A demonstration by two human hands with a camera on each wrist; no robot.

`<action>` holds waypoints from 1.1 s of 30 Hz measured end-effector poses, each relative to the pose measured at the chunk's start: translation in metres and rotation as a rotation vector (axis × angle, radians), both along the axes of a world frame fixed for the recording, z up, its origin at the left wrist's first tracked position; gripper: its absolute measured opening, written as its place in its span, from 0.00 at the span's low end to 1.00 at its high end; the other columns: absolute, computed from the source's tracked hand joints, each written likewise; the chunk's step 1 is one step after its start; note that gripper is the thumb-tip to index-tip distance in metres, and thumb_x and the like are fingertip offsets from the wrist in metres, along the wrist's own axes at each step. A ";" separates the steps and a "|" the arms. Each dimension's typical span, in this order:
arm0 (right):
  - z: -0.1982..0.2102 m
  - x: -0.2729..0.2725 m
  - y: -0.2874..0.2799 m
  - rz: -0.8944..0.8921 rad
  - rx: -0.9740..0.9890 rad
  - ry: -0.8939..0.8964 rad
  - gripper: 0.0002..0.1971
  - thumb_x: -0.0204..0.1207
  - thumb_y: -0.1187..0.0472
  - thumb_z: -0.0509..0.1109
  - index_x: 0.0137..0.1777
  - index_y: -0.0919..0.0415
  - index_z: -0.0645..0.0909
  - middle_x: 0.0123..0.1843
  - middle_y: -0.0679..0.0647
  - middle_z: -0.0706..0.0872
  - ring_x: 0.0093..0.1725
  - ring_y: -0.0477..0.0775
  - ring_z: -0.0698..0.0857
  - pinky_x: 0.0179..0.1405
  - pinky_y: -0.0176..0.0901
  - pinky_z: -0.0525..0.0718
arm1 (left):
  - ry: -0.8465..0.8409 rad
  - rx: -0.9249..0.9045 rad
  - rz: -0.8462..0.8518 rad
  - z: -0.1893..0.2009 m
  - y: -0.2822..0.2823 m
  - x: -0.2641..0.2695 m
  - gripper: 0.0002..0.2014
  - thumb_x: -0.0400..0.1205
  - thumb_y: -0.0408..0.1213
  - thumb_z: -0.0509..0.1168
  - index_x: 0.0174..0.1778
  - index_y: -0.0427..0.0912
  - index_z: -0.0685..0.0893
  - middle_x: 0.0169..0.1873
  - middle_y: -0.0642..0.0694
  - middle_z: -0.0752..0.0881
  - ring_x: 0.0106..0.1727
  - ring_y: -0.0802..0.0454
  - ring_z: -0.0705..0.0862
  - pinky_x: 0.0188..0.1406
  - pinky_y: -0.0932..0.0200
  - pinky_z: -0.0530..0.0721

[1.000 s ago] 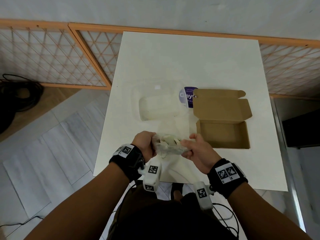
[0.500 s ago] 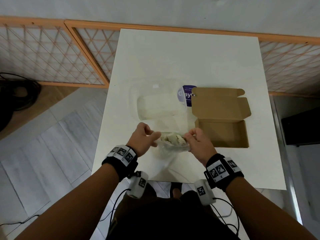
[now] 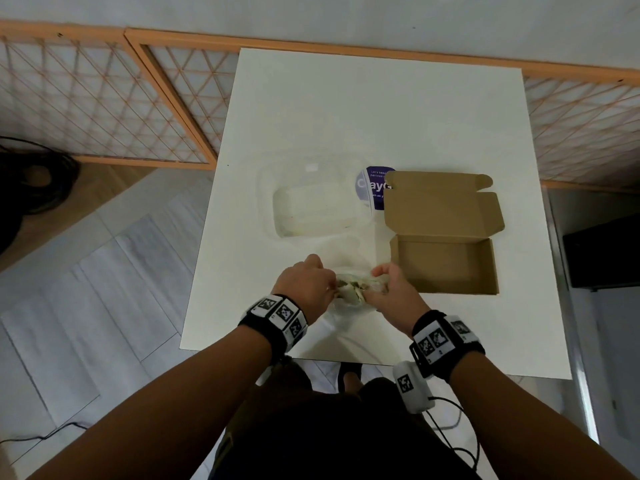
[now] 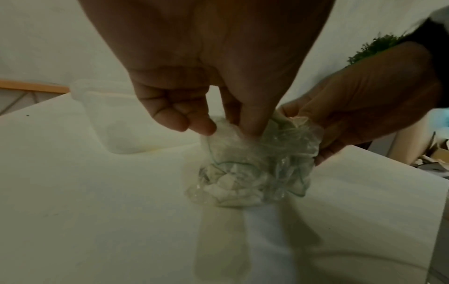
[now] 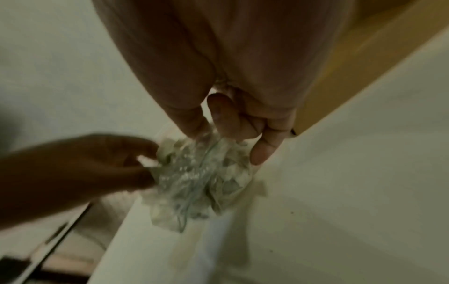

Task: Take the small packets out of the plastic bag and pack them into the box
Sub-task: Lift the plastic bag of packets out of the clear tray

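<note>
My left hand pinches the left edge of the plastic bag, thumb and forefinger closed on the film, the other fingers curled in. The bag hangs bunched between both hands just above the near edge of the bench, its mouth up, the small packets slumped white in its bottom. My right hand grips the opposite edge, fingers curled into the crumpled plastic. The box lies open on the bench just to the right of my right hand, long axis running left to right, lid flap folded back away from me, no packets visible in it. So the right hand is the nearer one for carrying packets across.
</note>
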State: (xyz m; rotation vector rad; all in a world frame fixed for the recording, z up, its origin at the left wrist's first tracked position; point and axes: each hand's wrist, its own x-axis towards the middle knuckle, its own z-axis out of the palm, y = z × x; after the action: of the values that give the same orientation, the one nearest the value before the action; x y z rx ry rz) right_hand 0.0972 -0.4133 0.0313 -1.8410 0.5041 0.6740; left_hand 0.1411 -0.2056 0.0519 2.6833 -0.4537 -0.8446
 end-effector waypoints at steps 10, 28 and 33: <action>-0.007 -0.014 -0.005 0.374 -0.418 -0.329 0.18 0.88 0.54 0.67 0.76 0.44 0.79 0.74 0.54 0.73 0.58 0.57 0.86 0.60 0.49 0.88 | 0.142 -0.028 0.081 -0.001 -0.003 0.005 0.37 0.79 0.41 0.74 0.83 0.59 0.68 0.75 0.43 0.66 0.59 0.35 0.88 0.58 0.47 0.88; 0.035 -0.003 0.002 0.444 -0.557 -0.472 0.16 0.86 0.57 0.69 0.71 0.43 0.87 0.59 0.48 0.77 0.48 0.50 0.84 0.49 0.44 0.88 | 0.104 -0.148 0.082 0.015 0.010 0.006 0.20 0.89 0.44 0.63 0.79 0.57 0.80 0.72 0.49 0.74 0.61 0.46 0.86 0.65 0.53 0.83; 0.033 0.004 0.020 0.639 -0.564 -0.561 0.19 0.86 0.61 0.67 0.74 0.44 0.84 0.61 0.52 0.79 0.47 0.53 0.84 0.45 0.45 0.88 | 0.078 -0.151 0.058 0.019 0.007 0.001 0.18 0.88 0.43 0.64 0.75 0.53 0.83 0.71 0.49 0.77 0.63 0.46 0.86 0.65 0.51 0.83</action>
State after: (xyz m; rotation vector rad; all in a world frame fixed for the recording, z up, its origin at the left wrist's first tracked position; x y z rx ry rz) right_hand 0.1015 -0.3937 0.0643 -2.6388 -0.3245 0.3982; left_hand 0.1422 -0.1987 0.0704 2.5038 -0.4028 -0.8596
